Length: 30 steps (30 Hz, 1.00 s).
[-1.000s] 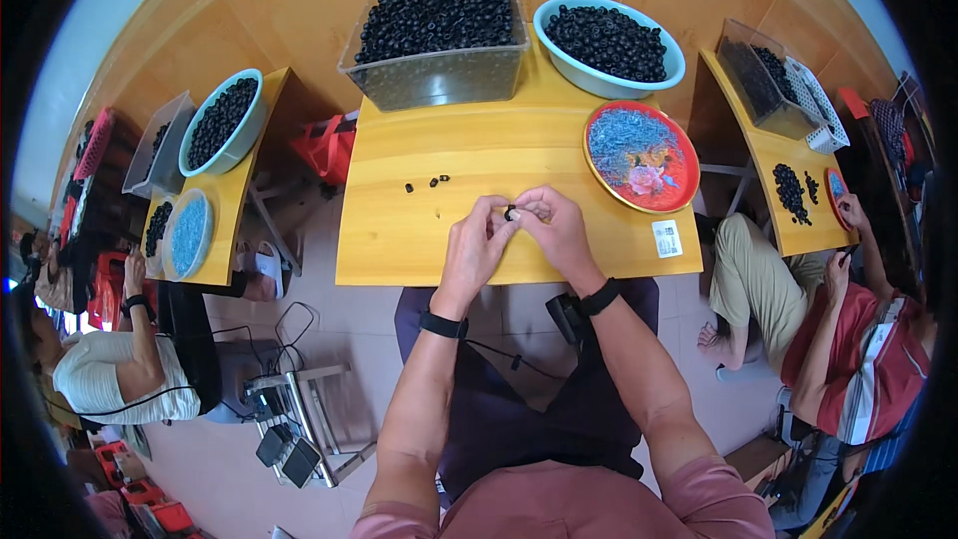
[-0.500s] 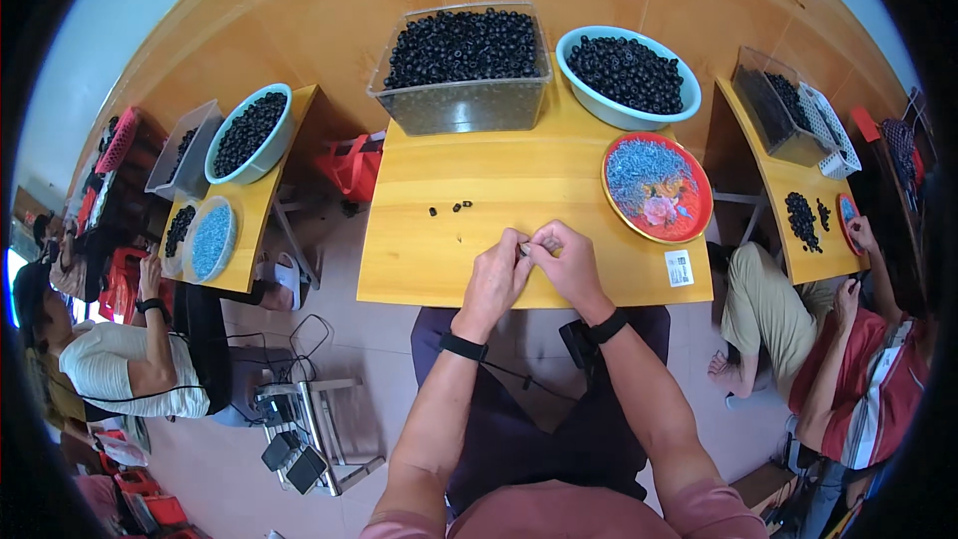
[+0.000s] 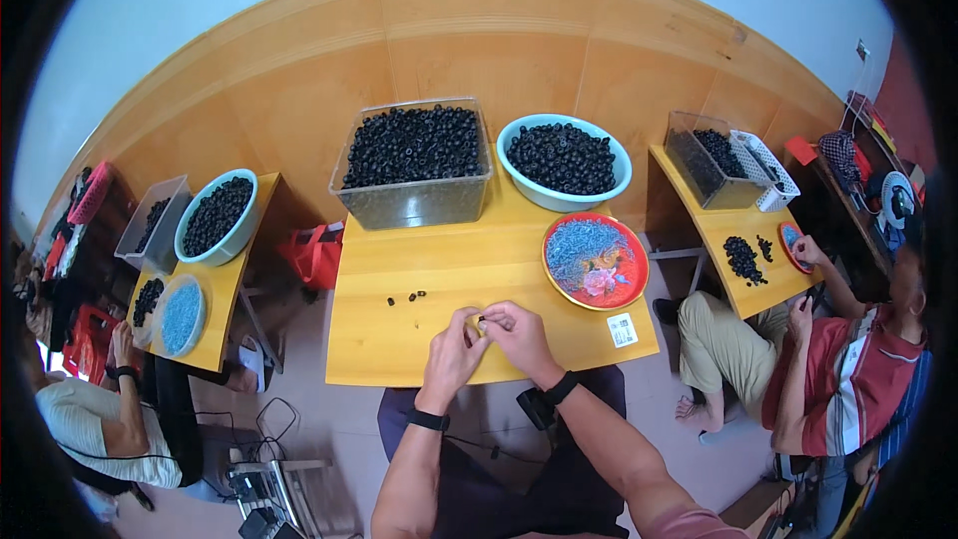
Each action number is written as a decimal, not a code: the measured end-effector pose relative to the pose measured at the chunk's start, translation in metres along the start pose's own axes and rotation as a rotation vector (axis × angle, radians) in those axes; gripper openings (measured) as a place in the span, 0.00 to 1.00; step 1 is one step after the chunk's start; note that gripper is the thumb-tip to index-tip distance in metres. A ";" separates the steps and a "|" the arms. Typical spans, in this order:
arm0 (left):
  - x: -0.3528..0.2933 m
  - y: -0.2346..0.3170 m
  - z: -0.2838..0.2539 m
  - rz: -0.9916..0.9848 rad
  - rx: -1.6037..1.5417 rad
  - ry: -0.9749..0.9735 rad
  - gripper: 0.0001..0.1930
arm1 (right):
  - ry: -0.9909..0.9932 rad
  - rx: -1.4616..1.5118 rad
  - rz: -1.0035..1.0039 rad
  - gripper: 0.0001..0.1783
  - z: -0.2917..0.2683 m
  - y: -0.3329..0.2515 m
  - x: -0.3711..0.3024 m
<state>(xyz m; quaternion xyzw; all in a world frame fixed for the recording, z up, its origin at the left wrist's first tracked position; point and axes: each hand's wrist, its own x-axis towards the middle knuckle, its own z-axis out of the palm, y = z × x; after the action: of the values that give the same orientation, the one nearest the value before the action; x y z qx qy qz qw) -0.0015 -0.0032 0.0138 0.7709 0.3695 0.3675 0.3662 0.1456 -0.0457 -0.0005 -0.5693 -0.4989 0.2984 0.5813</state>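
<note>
Head view from above: both hands meet over the near edge of the yellow table (image 3: 399, 339), the left hand (image 3: 451, 354) and the right hand (image 3: 519, 337) with fingertips pinched together on a small black ring (image 3: 482, 320) held between them, just above the tabletop; both wrists wear dark bands. A little farther in and to the left, a few loose black rings (image 3: 411, 296) lie on the bare wood, well apart from the hands. To the right sits a red plate (image 3: 629, 291) heaped with small blue pieces, with a white label (image 3: 622, 329) on the table just in front of it. At the far edge stand a clear tub (image 3: 411, 205) full of black rings and, beside it on the right, a pale blue bowl (image 3: 529, 190) also filled with them. Other people sit at tables on either side.
</note>
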 end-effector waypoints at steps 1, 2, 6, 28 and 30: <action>0.001 0.000 -0.001 0.008 -0.005 0.001 0.17 | 0.006 0.046 0.074 0.08 -0.004 -0.002 0.002; 0.001 0.000 -0.002 -0.004 -0.019 0.004 0.17 | 0.011 0.093 0.150 0.08 -0.009 -0.005 0.003; -0.005 -0.012 -0.003 -0.041 -0.074 0.057 0.14 | -0.168 -0.170 0.269 0.14 -0.057 0.001 0.042; 0.000 0.003 -0.011 -0.076 -0.153 0.048 0.10 | -0.314 -0.639 0.005 0.13 -0.029 -0.097 0.101; 0.001 0.005 -0.013 -0.083 -0.154 0.029 0.10 | -0.249 -0.551 -0.031 0.14 -0.030 -0.113 0.123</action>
<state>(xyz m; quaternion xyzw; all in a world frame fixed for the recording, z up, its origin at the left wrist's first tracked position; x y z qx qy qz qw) -0.0106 -0.0011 0.0240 0.7191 0.3773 0.3904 0.4338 0.1880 0.0368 0.1418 -0.6568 -0.6373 0.2104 0.3438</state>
